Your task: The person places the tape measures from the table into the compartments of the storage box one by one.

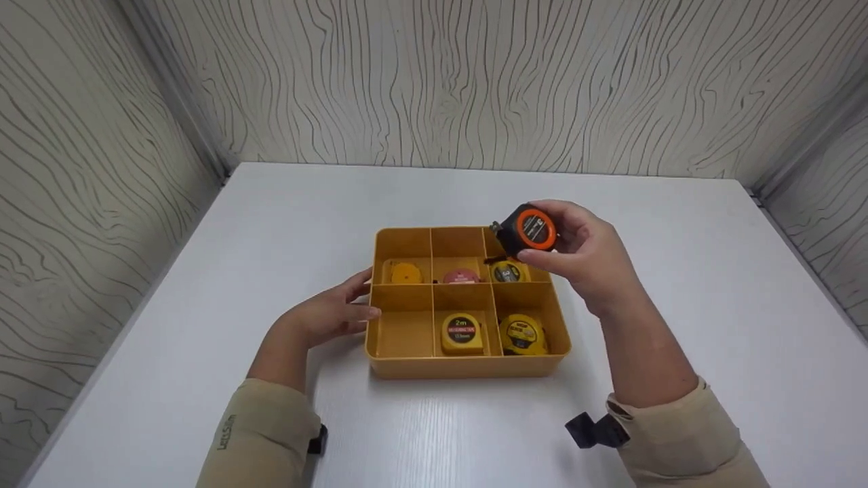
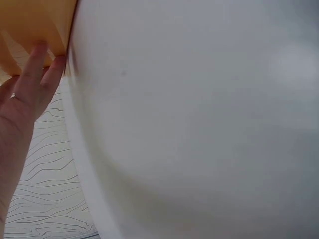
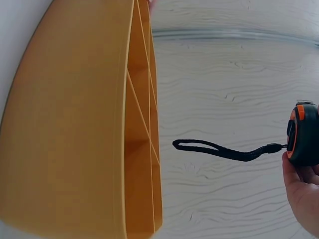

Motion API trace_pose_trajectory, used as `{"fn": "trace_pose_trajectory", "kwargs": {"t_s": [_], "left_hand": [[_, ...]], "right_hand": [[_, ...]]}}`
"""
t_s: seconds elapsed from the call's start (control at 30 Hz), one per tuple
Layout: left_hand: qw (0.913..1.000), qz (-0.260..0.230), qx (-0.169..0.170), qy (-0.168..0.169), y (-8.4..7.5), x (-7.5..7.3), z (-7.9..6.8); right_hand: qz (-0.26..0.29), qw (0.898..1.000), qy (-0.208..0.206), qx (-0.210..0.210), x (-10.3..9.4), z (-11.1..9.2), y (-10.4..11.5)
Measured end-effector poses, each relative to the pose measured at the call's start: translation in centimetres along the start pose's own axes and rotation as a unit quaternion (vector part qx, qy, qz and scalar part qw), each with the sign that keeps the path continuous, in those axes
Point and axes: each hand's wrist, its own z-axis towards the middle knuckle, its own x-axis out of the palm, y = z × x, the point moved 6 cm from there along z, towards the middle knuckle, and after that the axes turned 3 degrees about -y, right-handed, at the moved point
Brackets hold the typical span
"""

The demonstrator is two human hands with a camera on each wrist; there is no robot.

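Observation:
My right hand (image 1: 588, 261) grips a black and orange tape measure (image 1: 527, 230) by its edges, above the back right compartment of a yellow-orange divided box (image 1: 468, 368). A black wrist strap (image 3: 219, 152) dangles from that tape measure in the right wrist view. Against the box's left side rests my left hand (image 1: 330, 314), its fingers extended along the outer wall and its thumb at the rim. Inside the box, the back row holds an orange tape measure (image 1: 406, 273), a pink one (image 1: 462, 276) and a yellow-and-black one (image 1: 507, 272).
The front middle compartment contains a yellow 2m tape measure (image 1: 462, 333), and the front right one a rounder yellow tape measure (image 1: 523, 335). Nothing lies in the front left compartment. The box stands on a white table (image 1: 298, 224) with wood-patterned panels (image 1: 461, 81) around it.

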Motion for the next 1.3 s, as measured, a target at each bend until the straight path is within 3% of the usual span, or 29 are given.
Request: {"fn": "trace_pose_trajectory", "kwargs": {"t_s": [0.33, 0.63, 1.1, 1.3], "left_hand": [[1.0, 0.003, 0.003, 0.004, 0.2, -0.1, 0.1], [1.0, 0.003, 0.0, -0.003, 0.3, -0.2, 0.3], [0.9999, -0.008, 0.007, 0.003, 0.3, -0.1, 0.4], [1.0, -0.003, 0.005, -0.001, 0.3, -0.1, 0.5]], "right_hand": [[0.045, 0.997, 0.06, -0.006, 4.2, -0.3, 0.5], [0.042, 0.995, 0.092, -0.001, 6.9, -0.6, -0.1], [0.054, 0.991, 0.123, -0.026, 9.1, -1.0, 1.2], [0.031, 0.992, 0.125, -0.008, 9.8, -1.1, 0.0]]}}
